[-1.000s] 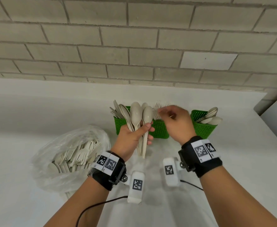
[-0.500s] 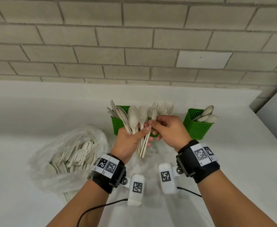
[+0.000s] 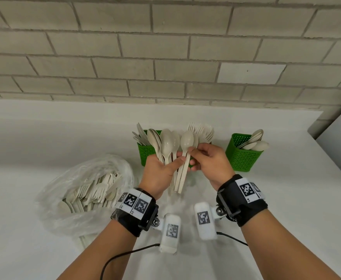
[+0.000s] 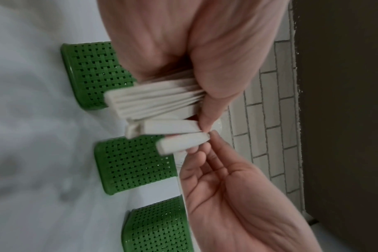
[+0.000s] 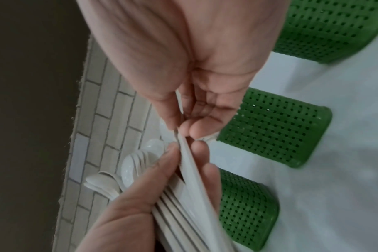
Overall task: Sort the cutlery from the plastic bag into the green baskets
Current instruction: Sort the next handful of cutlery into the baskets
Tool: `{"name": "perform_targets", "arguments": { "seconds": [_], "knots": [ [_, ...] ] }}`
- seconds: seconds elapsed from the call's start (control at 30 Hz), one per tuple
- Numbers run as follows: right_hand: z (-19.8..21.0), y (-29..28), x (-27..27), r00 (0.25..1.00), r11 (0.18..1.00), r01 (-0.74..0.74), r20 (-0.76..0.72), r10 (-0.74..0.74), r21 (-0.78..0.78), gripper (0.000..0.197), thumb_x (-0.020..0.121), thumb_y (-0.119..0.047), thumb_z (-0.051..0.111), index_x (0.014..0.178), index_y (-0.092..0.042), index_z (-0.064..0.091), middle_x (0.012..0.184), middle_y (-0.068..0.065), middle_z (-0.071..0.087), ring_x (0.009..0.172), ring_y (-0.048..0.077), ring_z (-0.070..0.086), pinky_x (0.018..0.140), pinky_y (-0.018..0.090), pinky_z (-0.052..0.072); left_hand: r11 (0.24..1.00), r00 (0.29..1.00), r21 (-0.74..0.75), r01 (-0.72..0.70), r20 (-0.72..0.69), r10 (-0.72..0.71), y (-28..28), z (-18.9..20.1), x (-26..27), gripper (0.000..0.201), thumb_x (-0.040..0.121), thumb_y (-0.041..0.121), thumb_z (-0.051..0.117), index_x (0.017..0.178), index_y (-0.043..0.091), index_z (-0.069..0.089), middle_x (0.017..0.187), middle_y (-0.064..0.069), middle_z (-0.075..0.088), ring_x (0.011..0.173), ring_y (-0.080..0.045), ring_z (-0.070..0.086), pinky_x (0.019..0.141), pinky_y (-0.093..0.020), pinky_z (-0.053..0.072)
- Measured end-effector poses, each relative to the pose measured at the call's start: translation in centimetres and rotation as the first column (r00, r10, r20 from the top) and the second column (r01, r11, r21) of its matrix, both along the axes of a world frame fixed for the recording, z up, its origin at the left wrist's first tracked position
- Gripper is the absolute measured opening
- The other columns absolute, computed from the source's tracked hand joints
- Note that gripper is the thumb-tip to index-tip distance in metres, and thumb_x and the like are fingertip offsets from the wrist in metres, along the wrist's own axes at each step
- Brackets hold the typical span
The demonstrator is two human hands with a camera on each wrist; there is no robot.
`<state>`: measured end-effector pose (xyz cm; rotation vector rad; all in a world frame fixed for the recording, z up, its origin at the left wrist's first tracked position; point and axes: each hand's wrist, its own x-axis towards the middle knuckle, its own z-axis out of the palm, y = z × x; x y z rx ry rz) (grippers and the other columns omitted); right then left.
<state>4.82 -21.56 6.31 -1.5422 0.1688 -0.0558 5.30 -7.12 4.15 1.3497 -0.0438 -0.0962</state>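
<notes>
Head view: the left hand point(image 3: 161, 170) grips a fanned bundle of spoons point(image 3: 168, 144) by the handles, bowls up. A second ago the right hand point(image 3: 210, 164) was up at the middle basket point(image 3: 189, 164), which holds forks; it has since come back to the bundle and now pinches one spoon point(image 3: 186, 139) at the neck, at the bundle's 3 o'clock edge. Judgement: one item has been delivered and the next is being drawn out, so sorting is mid-course. The plastic bag point(image 3: 85, 195), at 9 o'clock of the hands, holds much cutlery. The left basket point(image 3: 145, 154) lies behind the bundle; the right basket point(image 3: 242, 156), at 3 o'clock, holds spoons and is the likely destination. Left wrist view: the left hand point(image 4: 194, 51) is clenched on the stacked handles point(image 4: 153, 100); the fingertips point(image 4: 214, 136) of the right hand touch a separated handle point(image 4: 183, 143) at 6 o'clock of the stack. Motion blur limits detail. Right wrist view: the right hand point(image 5: 183, 68) has thumb and forefinger pressed together on the thin edge of the single spoon point(image 5: 190, 163), which runs toward 6 o'clock, lying against the left hand point(image 5: 140, 196) and not yet clear of its thumb.
</notes>
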Motion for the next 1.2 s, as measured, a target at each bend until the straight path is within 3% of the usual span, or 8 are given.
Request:
{"name": "perform_targets", "arguments": {
  "seconds": [0.13,0.33,0.5,0.6,0.8,0.9,1.03,1.2],
  "knots": [
    [0.0,-1.3,0.4,0.986,0.974,0.165,-0.004,-0.167,0.154,0.016,0.093,-0.005,0.060,0.080,-0.004,0.068,0.067,0.006,0.065,0.057,0.010,0.056,0.051,0.019,0.049,0.999,0.996,-0.036,-0.038,-0.083,0.035,0.2,0.4,0.1,0.006,0.088,-0.001,0.067,0.090,0.005,0.068,0.086,-0.019,0.073,0.074,-0.036,0.072,0.066,-0.044,0.061],
    [0.8,-1.6,0.6,0.999,0.999,-0.038,0.014,0.037,0.030,0.007,0.089,-0.003,0.066,0.093,-0.003,0.071,0.066,0.006,0.068,0.056,0.011,0.060,0.059,0.023,0.056,1.000,0.998,-0.023,0.005,-0.055,-0.006,0.1,0.6,-0.1,0.008,0.090,0.000,0.065,0.096,0.004,0.068,0.086,-0.014,0.074,0.073,-0.026,0.073,0.064,-0.040,0.062],
    [0.4,-0.8,1.0,0.998,0.985,0.049,0.044,-0.042,-0.166,0.022,0.092,-0.019,0.060,0.080,-0.001,0.067,0.082,0.024,0.069,0.081,0.039,0.069,0.077,0.050,0.057,0.988,0.988,0.034,0.149,-0.046,-0.147,-0.4,0.5,-0.6,0.011,0.094,0.012,0.062,0.096,0.005,0.070,0.085,-0.011,0.075,0.070,-0.025,0.072,0.060,-0.036,0.060],
    [0.6,-1.0,1.1,0.991,0.993,0.121,0.061,-0.120,-0.015,0.020,0.098,-0.013,0.053,0.089,0.002,0.064,0.080,0.017,0.069,0.077,0.025,0.070,0.073,0.039,0.057,0.992,0.988,0.029,0.126,-0.089,-0.123,0.0,0.1,-0.3,0.016,0.095,0.017,0.061,0.095,0.004,0.070,0.077,-0.011,0.069,0.058,-0.021,0.065,0.054,-0.033,0.057],
    [0.3,-0.8,0.8,0.997,0.996,-0.031,0.069,0.036,-0.078,0.025,0.090,-0.015,0.066,0.090,0.010,0.067,0.076,0.020,0.056,0.069,0.021,0.050,0.061,0.024,0.045,0.985,0.986,0.038,0.165,-0.040,-0.164,0.5,0.1,0.0,0.016,0.093,0.016,0.063,0.089,0.001,0.068,0.064,-0.011,0.060,0.042,-0.018,0.051,0.042,-0.026,0.046],
    [0.4,-0.5,0.6,0.994,0.995,-0.095,0.059,0.096,-0.028,0.024,0.091,-0.014,0.066,0.094,0.011,0.066,0.080,0.024,0.060,0.071,0.023,0.057,0.068,0.032,0.051,0.968,0.969,0.043,0.245,-0.014,-0.245,0.4,0.4,-0.3,0.018,0.093,0.017,0.061,0.083,0.003,0.066,0.061,-0.013,0.057,0.038,-0.018,0.047,0.038,-0.025,0.042],
    [0.1,-0.4,0.6,0.997,0.992,-0.058,0.047,0.063,-0.110,0.029,0.095,-0.014,0.059,0.089,0.014,0.061,0.068,0.015,0.052,0.060,0.018,0.048,0.056,0.026,0.042,0.965,0.963,0.017,0.261,-0.072,-0.259,0.5,0.6,-0.5,0.028,0.086,0.030,0.064,0.084,0.002,0.066,0.065,-0.010,0.062,0.047,-0.019,0.058,0.042,-0.027,0.049],
    [0.1,-0.7,0.9,0.996,0.995,0.069,0.061,-0.065,-0.069,0.022,0.095,-0.013,0.059,0.080,0.001,0.067,0.057,0.005,0.050,0.053,0.014,0.045,0.050,0.023,0.042,0.985,0.980,-0.013,0.170,-0.102,-0.171,0.2,0.0,-0.4,0.012,0.092,0.017,0.064,0.091,0.006,0.069,0.081,-0.009,0.071,0.062,-0.018,0.067,0.046,-0.030,0.055]
  ]
}}
